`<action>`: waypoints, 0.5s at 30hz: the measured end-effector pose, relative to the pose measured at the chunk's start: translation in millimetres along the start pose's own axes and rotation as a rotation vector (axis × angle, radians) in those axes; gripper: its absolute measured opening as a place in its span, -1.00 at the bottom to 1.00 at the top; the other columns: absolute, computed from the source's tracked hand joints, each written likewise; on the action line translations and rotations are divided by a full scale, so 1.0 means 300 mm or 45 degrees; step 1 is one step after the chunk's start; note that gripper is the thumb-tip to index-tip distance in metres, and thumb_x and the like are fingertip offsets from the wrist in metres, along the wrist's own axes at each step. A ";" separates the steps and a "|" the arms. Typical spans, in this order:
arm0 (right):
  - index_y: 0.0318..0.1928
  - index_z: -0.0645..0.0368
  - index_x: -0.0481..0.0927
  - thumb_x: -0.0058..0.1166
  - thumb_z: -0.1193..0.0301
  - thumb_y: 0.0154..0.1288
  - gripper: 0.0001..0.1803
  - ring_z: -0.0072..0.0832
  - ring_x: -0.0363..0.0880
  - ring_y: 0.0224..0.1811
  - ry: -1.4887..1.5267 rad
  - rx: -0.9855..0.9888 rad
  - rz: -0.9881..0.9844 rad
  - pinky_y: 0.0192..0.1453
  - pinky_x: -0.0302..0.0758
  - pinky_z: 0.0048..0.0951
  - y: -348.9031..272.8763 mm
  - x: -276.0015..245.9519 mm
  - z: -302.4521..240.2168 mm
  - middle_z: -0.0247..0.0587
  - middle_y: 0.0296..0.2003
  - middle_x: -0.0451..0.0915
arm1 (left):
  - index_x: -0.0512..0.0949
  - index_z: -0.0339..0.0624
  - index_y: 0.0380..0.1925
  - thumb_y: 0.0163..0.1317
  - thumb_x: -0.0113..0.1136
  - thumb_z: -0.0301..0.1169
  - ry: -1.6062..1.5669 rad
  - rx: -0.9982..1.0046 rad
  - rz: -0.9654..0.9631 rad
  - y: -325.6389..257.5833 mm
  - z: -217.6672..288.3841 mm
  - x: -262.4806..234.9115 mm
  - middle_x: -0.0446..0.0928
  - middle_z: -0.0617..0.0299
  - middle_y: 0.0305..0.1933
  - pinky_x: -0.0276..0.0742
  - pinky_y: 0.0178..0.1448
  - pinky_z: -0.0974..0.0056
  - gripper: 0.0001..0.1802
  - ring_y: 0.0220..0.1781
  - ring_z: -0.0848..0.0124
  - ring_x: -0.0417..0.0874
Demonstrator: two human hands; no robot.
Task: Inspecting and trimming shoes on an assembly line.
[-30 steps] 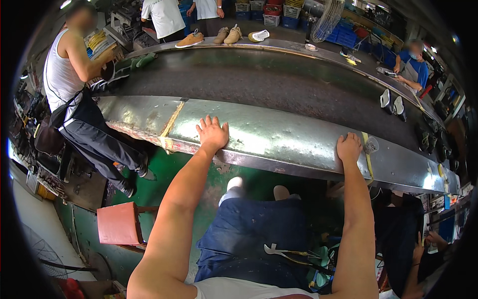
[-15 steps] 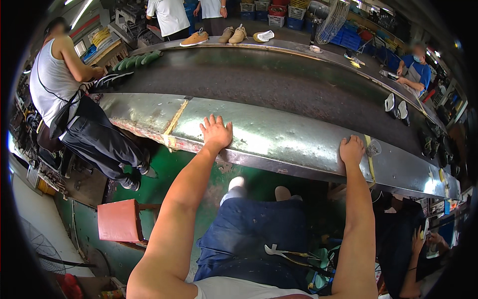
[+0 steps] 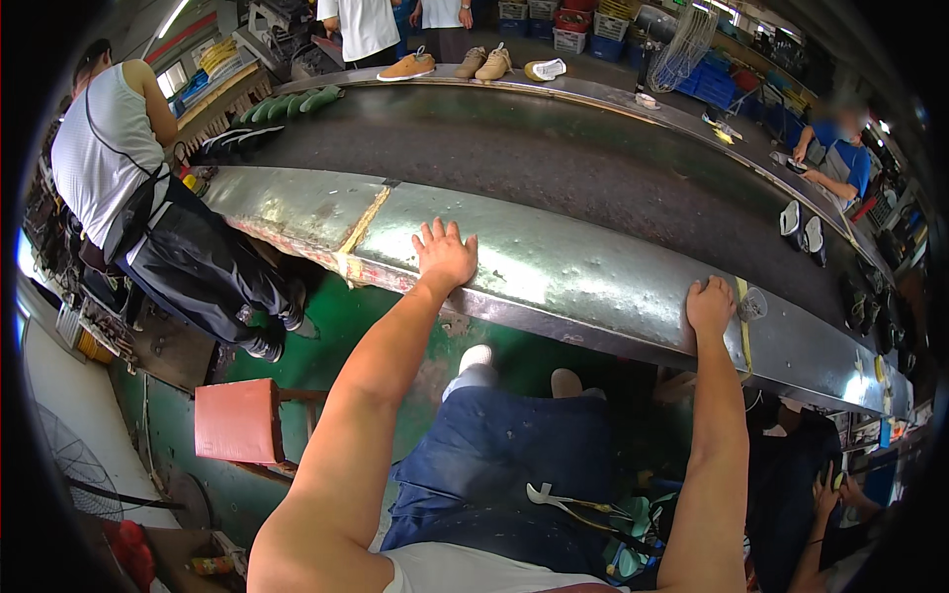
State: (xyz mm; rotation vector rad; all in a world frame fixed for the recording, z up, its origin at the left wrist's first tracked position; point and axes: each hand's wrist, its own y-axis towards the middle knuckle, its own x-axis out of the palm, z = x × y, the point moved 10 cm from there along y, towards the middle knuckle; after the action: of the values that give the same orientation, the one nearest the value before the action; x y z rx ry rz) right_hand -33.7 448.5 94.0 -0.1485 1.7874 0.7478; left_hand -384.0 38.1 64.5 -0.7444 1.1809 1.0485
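My left hand lies flat, fingers spread, on the shiny metal ledge along the near side of a conveyor. My right hand rests on the same ledge further right, fingers curled over its near edge beside a yellow tape strip. Neither hand holds anything. Beyond the ledge runs the dark conveyor belt. My legs in blue trousers stand below, with metal pliers hanging at my waist.
Tan shoes and a sole sit at the belt's far side; two white insoles lie on the right. A person in a white vest works on the left, another in blue on the right. A red stool stands on the green floor.
Both hands stay planted on the ledge. The view has shifted slightly, and the person on the left has straightened and turned toward the rack.
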 end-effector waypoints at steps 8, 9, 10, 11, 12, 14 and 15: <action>0.14 0.25 0.56 0.01 0.15 0.35 -0.49 -0.10 0.35 0.37 0.002 0.009 -0.016 0.44 0.20 0.02 0.007 0.018 0.008 -0.02 0.24 0.50 | 0.26 -0.23 0.42 0.45 -0.17 0.05 -0.005 0.003 0.015 0.000 -0.004 -0.003 0.07 -0.14 0.59 -0.22 0.62 -0.23 -0.28 0.64 -0.15 -0.07; 0.15 0.25 0.56 0.01 0.15 0.35 -0.49 -0.10 0.35 0.38 0.008 0.014 -0.024 0.45 0.20 0.02 0.005 0.015 0.004 -0.02 0.24 0.50 | 0.26 -0.23 0.42 0.45 -0.17 0.05 -0.006 0.002 0.012 0.000 -0.005 -0.003 0.06 -0.14 0.59 -0.22 0.62 -0.23 -0.28 0.64 -0.15 -0.07; 0.15 0.25 0.56 0.01 0.15 0.35 -0.49 -0.10 0.35 0.38 0.013 0.018 -0.031 0.45 0.19 0.02 0.005 0.013 0.001 -0.02 0.24 0.50 | 0.26 -0.23 0.42 0.45 -0.17 0.05 -0.007 0.000 0.010 -0.001 -0.006 -0.003 0.06 -0.14 0.59 -0.22 0.62 -0.23 -0.28 0.64 -0.15 -0.07; 0.15 0.25 0.56 0.01 0.15 0.35 -0.49 -0.10 0.35 0.38 0.014 0.015 -0.032 0.45 0.19 0.02 0.005 0.010 -0.003 -0.02 0.24 0.50 | 0.26 -0.23 0.42 0.45 -0.17 0.05 -0.007 -0.003 0.011 0.000 -0.008 -0.002 0.06 -0.14 0.59 -0.22 0.62 -0.23 -0.28 0.64 -0.15 -0.07; 0.15 0.25 0.56 0.01 0.15 0.35 -0.49 -0.10 0.34 0.38 0.011 0.019 -0.040 0.45 0.19 0.03 0.003 0.008 -0.002 -0.02 0.24 0.50 | 0.26 -0.23 0.42 0.45 -0.17 0.05 -0.004 -0.003 0.007 0.002 -0.007 0.001 0.05 -0.13 0.59 -0.22 0.63 -0.23 -0.28 0.64 -0.14 -0.08; 0.15 0.25 0.56 0.01 0.15 0.36 -0.49 -0.10 0.34 0.39 0.008 0.022 -0.048 0.45 0.19 0.03 0.001 0.009 0.000 -0.02 0.24 0.50 | 0.26 -0.23 0.42 0.45 -0.17 0.05 -0.002 -0.004 0.003 0.001 -0.007 0.004 0.05 -0.13 0.59 -0.22 0.63 -0.23 -0.28 0.64 -0.14 -0.08; 0.16 0.25 0.56 0.01 0.15 0.36 -0.49 -0.09 0.34 0.39 0.010 0.025 -0.047 0.45 0.19 0.03 0.004 0.012 0.004 -0.02 0.25 0.49 | 0.25 -0.22 0.42 0.45 -0.17 0.05 -0.002 -0.004 0.001 0.002 -0.004 0.003 0.05 -0.13 0.59 -0.22 0.63 -0.23 -0.28 0.64 -0.14 -0.08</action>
State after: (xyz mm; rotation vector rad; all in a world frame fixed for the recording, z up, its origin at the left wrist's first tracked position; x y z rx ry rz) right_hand -34.5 450.9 91.0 -0.1708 1.7941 0.7039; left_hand -384.9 37.4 63.4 -0.7459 1.1782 1.0516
